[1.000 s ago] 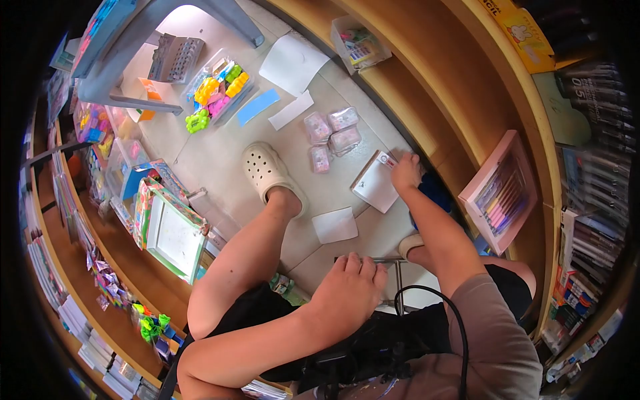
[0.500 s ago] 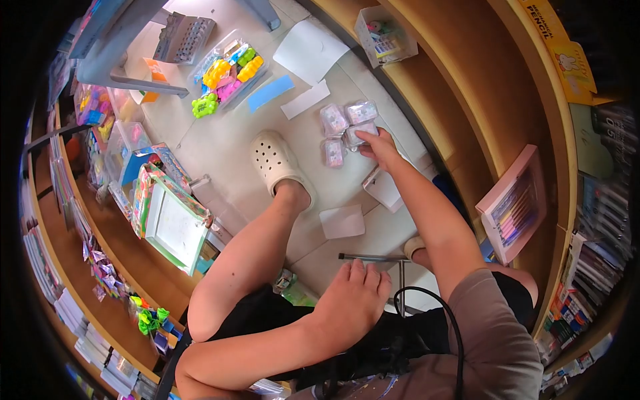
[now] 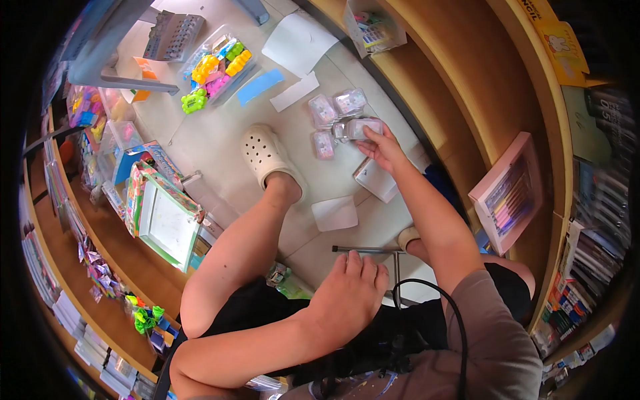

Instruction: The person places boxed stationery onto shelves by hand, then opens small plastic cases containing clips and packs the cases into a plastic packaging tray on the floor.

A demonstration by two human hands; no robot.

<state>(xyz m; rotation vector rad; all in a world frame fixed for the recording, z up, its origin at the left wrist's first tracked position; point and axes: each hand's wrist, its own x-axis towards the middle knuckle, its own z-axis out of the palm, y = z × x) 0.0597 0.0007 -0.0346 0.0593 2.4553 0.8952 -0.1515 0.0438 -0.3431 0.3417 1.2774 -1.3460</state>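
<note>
My right hand (image 3: 383, 148) has its fingers closed on a small clear plastic case (image 3: 364, 128) with pinkish contents, held at the cluster of similar cases on the tiled floor. Just left of it lies another small clear piece (image 3: 341, 131). Around these sit one case (image 3: 323, 110) at the upper left, one (image 3: 350, 101) at the top and one (image 3: 323, 144) at the lower left. My left hand (image 3: 351, 291) rests near my lap, back upward, with its fingers bent and their tips hidden from view.
A clear bin (image 3: 248, 72) of colourful toys stands on the floor near blue paper (image 3: 260, 87) and white sheets (image 3: 300, 44). A white box (image 3: 377, 179) lies below my right hand. Shelves (image 3: 460, 127) curve along the right; a pink-framed box (image 3: 510, 193) leans there.
My right hand has lifted and tilted the case it holds, showing a small clear piece beside it. The whole view has shifted slightly.
</note>
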